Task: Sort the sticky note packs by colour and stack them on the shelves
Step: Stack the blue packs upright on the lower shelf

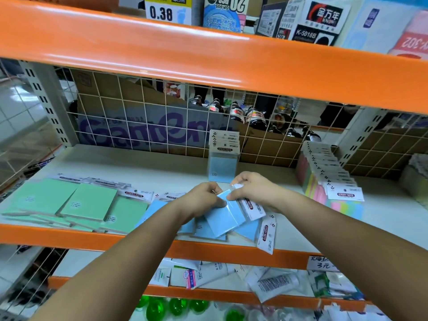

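- We saw both hands meet over the middle shelf [162,167] of an orange-framed rack, w/ a blue sticky note pack [225,220] held between them.
- The left hand [203,200] gripped the pack's left edge, fingers curled round it.
- The right hand [251,189] pinched the pack's white header end, thumb & fingers closed on it.
- The held pack sat tilted, just above loose blue packs [208,230] strewn at the shelf's front edge; one white header [266,235] hung over the orange lip.
- Green packs [69,202] lay in overlapping piles at front left, well apart from an upright blue stack [222,167] near the wire grid [139,117] at the back.
- A row of multicolour packs [324,181] leaned at right.
- Below, we noted tubes [273,283] & green bottles [157,309] on lower shelves.
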`<state>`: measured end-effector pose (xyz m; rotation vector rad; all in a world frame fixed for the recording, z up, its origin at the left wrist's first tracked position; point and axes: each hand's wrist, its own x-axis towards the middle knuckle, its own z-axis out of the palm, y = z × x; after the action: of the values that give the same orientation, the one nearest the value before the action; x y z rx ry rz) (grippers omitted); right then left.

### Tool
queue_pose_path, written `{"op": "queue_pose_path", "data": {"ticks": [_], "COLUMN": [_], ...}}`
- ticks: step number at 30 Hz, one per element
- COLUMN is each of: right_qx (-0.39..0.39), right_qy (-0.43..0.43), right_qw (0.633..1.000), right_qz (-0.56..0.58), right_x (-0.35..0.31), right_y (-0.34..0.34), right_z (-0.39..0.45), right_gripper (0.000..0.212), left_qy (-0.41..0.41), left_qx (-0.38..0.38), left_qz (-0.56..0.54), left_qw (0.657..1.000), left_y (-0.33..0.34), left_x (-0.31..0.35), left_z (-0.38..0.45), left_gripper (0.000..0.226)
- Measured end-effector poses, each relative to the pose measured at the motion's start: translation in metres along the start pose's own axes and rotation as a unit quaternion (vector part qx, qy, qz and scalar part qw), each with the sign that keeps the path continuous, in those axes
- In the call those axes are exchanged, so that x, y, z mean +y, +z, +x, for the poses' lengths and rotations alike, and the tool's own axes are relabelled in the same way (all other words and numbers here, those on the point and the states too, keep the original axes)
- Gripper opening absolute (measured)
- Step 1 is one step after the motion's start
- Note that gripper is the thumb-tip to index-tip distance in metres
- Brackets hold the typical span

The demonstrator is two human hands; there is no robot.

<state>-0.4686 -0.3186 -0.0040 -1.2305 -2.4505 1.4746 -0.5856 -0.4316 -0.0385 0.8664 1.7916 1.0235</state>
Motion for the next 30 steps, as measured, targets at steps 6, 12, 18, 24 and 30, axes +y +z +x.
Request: {"op": "queue_pose_path", "data": {"ticks": [6,12,18,24,30], "right_qx": [0.021,-0.005,-0.048,0.053,0.141], "right_qy": [0.021,0.045,0.050,0.018,-0.035], "right_qw": [0.997,0.984,0.982,0.997,0.989], "right_qz": [0.078,0.171,0.174,0.055,-0.037], "right_x": [0.013,0.029,0.035,0.033,0.030], "right_y": [-0.010,-0.008,0.011,0.021,0.020], "right_z": [-0.002,-0.006,-0.004,0.018,0.049], "right_gripper": [0.039,0.038,0.015,0.024,0.023], "left_qy": [-0.012,-0.030,-0.039,-0.032,0.003], "left_qx": [0.028,0.064,0.119,0.212,0.222], "left_qz": [-0.088,-0.176,-0.250,-0.096,0.011], "left_qw": [0.996,0.982,0.960,0.972,0.975], "left_y": [-0.005,-0.003,0.010,0.018,0.018], "left_x": [-0.005,-0.006,-0.006,0.004,0.011], "left_z": [0.003,0.011,0.022,0.029,0.044], "left_gripper": [0.015,0.020,0.011,0.015,0.043]}}
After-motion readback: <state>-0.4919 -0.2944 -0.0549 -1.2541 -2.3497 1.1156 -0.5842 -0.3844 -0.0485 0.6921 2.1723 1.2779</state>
